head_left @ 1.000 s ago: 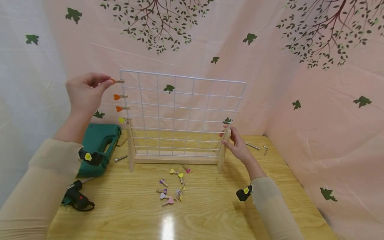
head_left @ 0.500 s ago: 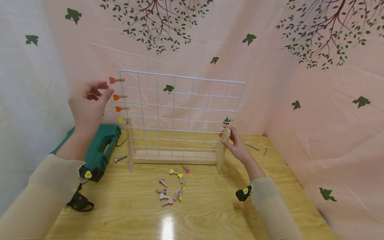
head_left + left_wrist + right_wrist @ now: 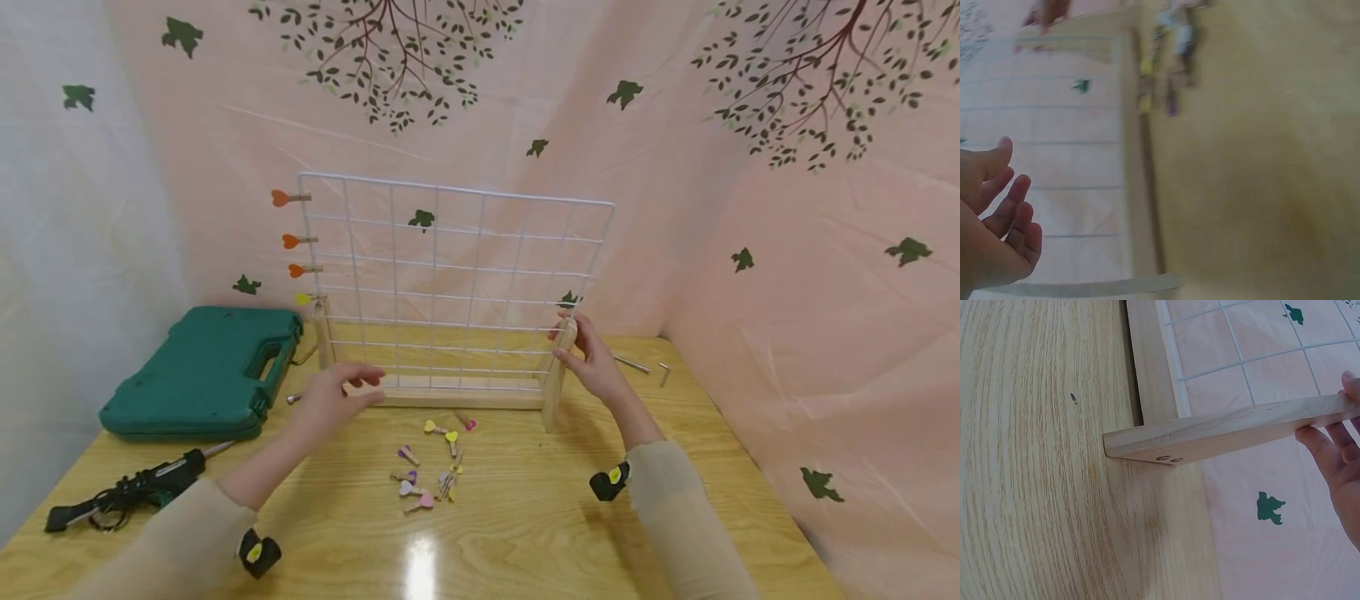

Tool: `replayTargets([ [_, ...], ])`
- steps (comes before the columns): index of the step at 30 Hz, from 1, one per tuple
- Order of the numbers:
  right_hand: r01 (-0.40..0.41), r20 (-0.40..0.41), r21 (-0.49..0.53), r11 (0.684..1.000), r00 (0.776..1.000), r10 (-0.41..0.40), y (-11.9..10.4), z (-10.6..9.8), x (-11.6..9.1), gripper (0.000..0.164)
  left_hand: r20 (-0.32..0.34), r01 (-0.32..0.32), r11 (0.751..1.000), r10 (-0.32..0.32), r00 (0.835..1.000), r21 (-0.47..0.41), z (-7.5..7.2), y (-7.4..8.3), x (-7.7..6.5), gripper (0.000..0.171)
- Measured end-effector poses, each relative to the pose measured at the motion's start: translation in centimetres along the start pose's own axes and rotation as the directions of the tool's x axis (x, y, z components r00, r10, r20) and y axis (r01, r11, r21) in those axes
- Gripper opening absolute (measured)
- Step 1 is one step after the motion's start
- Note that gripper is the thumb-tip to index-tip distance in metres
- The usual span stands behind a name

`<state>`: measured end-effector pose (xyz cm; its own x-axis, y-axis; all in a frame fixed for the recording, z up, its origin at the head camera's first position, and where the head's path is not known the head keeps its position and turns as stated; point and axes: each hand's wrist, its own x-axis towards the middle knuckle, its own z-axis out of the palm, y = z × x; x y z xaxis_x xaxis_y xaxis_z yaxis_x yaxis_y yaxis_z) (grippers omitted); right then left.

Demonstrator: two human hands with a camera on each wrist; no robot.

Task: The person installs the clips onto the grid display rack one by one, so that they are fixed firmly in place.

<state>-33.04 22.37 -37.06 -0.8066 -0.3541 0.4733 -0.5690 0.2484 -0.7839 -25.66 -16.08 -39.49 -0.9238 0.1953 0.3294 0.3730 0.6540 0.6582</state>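
A white wire grid point(image 3: 459, 268) stands upright in a wooden stand point(image 3: 457, 398). My right hand point(image 3: 590, 360) grips the stand's right post point(image 3: 1235, 428) near its top, thumb on one side and fingers on the other. My left hand point(image 3: 333, 406), holding nothing, hovers before the lower left of the grid with fingers loosely bent. Along the grid's left edge are clipped three orange heart clothespins, the topmost orange clothespin point(image 3: 281, 198) near the corner, and a yellow heart clothespin point(image 3: 303, 299) below. Several loose mini clothespins point(image 3: 426, 502), yellow, purple, white and pink, lie before the stand.
A green tool case point(image 3: 187, 367) lies at the left, with a black tool with a metal tip point(image 3: 142, 487) before it. Behind the right post are a metal rod point(image 3: 632, 364) and a hex key point(image 3: 664, 374). Patterned cloth point(image 3: 810, 250) hangs around the table.
My left hand has let go of the top orange clothespin, which stays clipped to the grid, and has moved down and right toward the table. My right hand keeps its grip on the post.
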Motion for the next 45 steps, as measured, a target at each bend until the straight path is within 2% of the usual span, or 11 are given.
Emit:
replayTargets([
  [3,0.001,0.007,0.013,1.0,1.0,-0.001,0.0,0.0,0.0,0.053,0.117,0.012,1.0,-0.012,0.993,0.002,2.5,-1.5,-0.7,0.029],
  [7,0.005,0.015,0.037,0.999,1.0,-0.006,0.0,0.0,0.1,0.053,0.229,-0.044,0.999,0.047,0.972,-0.016,4.9,-2.9,-1.3,0.023],
  [9,0.014,0.02,0.044,0.999,1.0,-0.015,0.0,0.0,0.1,0.053,0.279,-0.093,0.995,0.1,0.955,-0.036,5.7,-3.3,-1.4,0.021],
  [15,0.036,0.032,0.029,0.999,0.999,-0.037,0.0,0.0,0.1,0.053,0.346,-0.222,0.975,0.207,0.915,0.004,6.8,-4.0,-1.2,0.009],
  [19,0.029,0.033,0.024,0.999,0.999,-0.03,0.0,0.0,0.1,0.052,0.36,-0.241,0.97,0.212,0.908,0.035,7.0,-4.2,-1.2,0.004],
  [27,0.007,0.031,0.003,1.0,0.999,-0.007,-0.1,0.0,0.0,0.054,0.366,-0.121,0.989,0.145,0.919,-0.089,5.5,-2.7,-1.1,0.005],
  [32,0.022,0.032,0.012,1.0,0.999,-0.022,-0.2,0.0,0.0,0.054,0.325,-0.084,0.982,0.135,0.936,-0.167,3.9,-1.4,-0.5,0.011],
  [36,0.035,0.029,0.011,0.999,0.999,-0.036,-0.2,0.0,0.0,0.053,0.327,-0.063,0.959,0.156,0.932,-0.277,2.5,0.0,-0.1,0.024],
  [41,0.015,0.019,0.034,0.999,1.0,-0.016,-0.1,0.0,-0.1,0.054,0.312,-0.083,0.917,0.217,0.925,-0.391,0.9,1.8,0.2,0.028],
  [43,0.011,0.019,0.039,0.999,1.0,-0.012,-0.1,0.0,-0.1,0.054,0.298,-0.074,0.893,0.225,0.928,-0.443,0.2,2.5,0.4,0.026],
  [45,0.01,0.019,0.041,0.999,1.0,-0.011,-0.1,-0.1,-0.1,0.054,0.267,-0.068,0.878,0.217,0.939,-0.474,-0.6,3.2,0.7,0.024],
])
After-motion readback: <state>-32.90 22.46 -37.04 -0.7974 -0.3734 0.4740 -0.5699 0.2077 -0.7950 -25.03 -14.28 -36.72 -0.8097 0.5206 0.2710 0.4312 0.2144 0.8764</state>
